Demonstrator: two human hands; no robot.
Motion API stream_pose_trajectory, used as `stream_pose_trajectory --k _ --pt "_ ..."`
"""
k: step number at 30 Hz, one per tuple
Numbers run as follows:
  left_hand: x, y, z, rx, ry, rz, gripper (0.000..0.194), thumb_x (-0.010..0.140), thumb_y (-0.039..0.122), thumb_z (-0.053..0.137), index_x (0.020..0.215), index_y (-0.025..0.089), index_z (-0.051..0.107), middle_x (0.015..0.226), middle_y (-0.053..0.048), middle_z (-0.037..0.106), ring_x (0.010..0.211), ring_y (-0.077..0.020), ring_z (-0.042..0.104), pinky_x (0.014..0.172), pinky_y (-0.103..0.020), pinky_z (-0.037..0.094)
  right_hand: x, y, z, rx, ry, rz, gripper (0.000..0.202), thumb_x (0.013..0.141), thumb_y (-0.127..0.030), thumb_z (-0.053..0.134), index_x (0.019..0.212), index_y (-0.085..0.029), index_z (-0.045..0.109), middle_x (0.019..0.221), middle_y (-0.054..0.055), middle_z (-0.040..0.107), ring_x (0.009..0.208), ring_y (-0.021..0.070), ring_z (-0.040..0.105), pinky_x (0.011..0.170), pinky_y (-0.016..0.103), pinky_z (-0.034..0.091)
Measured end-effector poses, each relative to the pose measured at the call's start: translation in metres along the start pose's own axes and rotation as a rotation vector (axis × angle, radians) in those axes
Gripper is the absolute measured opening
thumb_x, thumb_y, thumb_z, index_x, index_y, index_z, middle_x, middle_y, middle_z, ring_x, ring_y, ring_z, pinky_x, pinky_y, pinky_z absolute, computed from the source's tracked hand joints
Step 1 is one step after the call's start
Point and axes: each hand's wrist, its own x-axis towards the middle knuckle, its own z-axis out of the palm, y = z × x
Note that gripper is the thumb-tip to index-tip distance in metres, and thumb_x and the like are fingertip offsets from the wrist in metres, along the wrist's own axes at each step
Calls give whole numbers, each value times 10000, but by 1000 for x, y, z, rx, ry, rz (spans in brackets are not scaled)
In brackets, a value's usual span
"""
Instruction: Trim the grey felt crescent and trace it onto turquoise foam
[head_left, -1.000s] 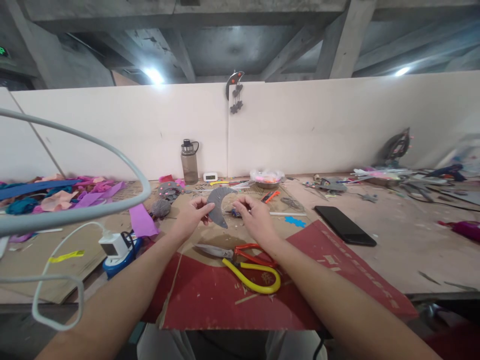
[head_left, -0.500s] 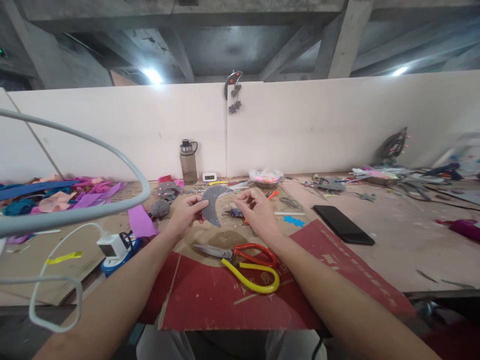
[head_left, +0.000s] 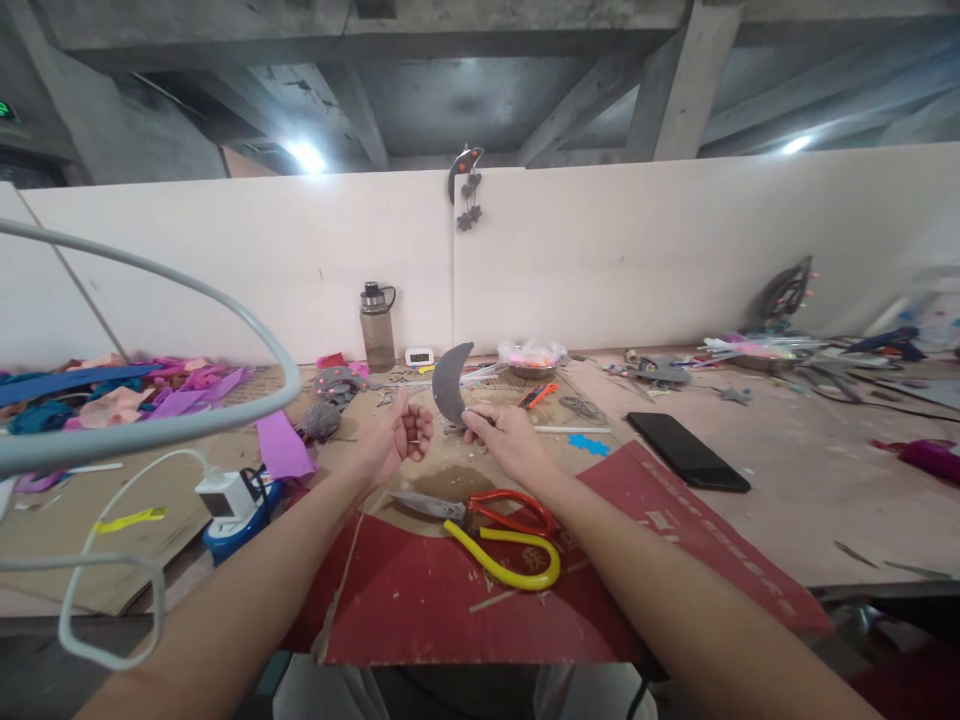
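A grey crescent (head_left: 448,384) stands upright above the cardboard, its lower tip pinched in my right hand (head_left: 504,434). Just to its left is my left hand (head_left: 397,432), palm turned inward, fingers loosely curled and apart, touching nothing. Below both hands, scissors (head_left: 487,530) with one red and one yellow handle lie on the red cardboard (head_left: 450,620). A blue flower-edged piece (head_left: 589,443) lies right of my right hand, near an orange cutter (head_left: 538,396). A ball of grey yarn (head_left: 321,420) is left of my left hand.
A bottle (head_left: 376,328) and a small white clock (head_left: 419,356) stand by the partition. A black phone (head_left: 686,450) lies at the right. At the left are coloured fabric scraps (head_left: 120,395), a charger (head_left: 226,495) and a cable (head_left: 247,320) across the view.
The crescent has passed from my left hand to my right hand and now stands more upright with its curve turned the other way. My left hand has let go and opened.
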Motion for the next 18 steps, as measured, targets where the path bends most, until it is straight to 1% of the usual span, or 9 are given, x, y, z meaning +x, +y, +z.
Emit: stream_pose_trajectory --k 2,4,7,8,10,12,13,16,18 --pt "0 -2 2 19 28 103 455 746 598 640 810 148 617 731 -32 621 589 -116 575 433 -198 415 0 -1 3 125 -58 54 335 880 -305 475 589 -182 587 550 -14 568 553 135 499 575 252 362" --pt "1 -5 3 85 14 175 390 706 506 725 859 160 632 797 -36 640 676 -133 594 477 -207 436 -1 -3 6 226 -120 78 326 869 -309 480 590 -179 586 540 -17 559 533 126 476 554 244 363" --pt "2 -8 2 220 31 217 324 659 407 783 791 146 643 724 -27 632 604 -118 560 464 -207 408 -3 -6 12 276 -192 71 331 871 -307 467 591 -174 582 547 -19 552 530 114 465 548 232 366" --pt "3 -9 1 250 46 226 313 654 400 784 755 142 640 693 -22 623 560 -105 535 450 -208 394 -3 -6 13 242 -183 54 317 869 -314 476 607 -173 586 564 -21 554 544 113 467 551 230 364" --pt "3 -10 1 284 64 238 296 660 393 776 718 140 632 658 -8 605 503 -83 490 438 -208 380 -4 -8 15 120 -108 -1 231 837 -339 554 683 -175 606 628 -24 567 595 118 476 573 231 359" --pt "2 -10 2 309 51 233 276 670 380 767 708 144 629 636 10 584 482 -72 471 441 -208 380 -5 -9 14 0 -25 -56 179 785 -348 645 733 -180 612 676 -26 572 634 126 479 591 237 351" --pt "2 -10 2 324 36 225 266 674 374 763 714 145 632 627 16 576 477 -71 469 442 -207 380 -5 -9 13 -42 -3 -81 174 785 -343 655 733 -183 610 683 -23 574 641 129 480 599 241 347" --pt "0 -9 4 365 17 201 257 670 363 762 731 145 641 602 28 556 451 -65 454 431 -204 366 -6 -8 9 -128 25 -156 218 872 -297 555 689 -187 598 668 -7 582 650 138 491 628 256 339" --pt "1 -10 4 370 34 192 261 666 361 761 737 142 639 596 28 553 436 -62 443 419 -202 353 -6 -7 6 -174 79 -183 249 900 -269 504 683 -188 594 681 8 596 665 146 501 644 264 337"
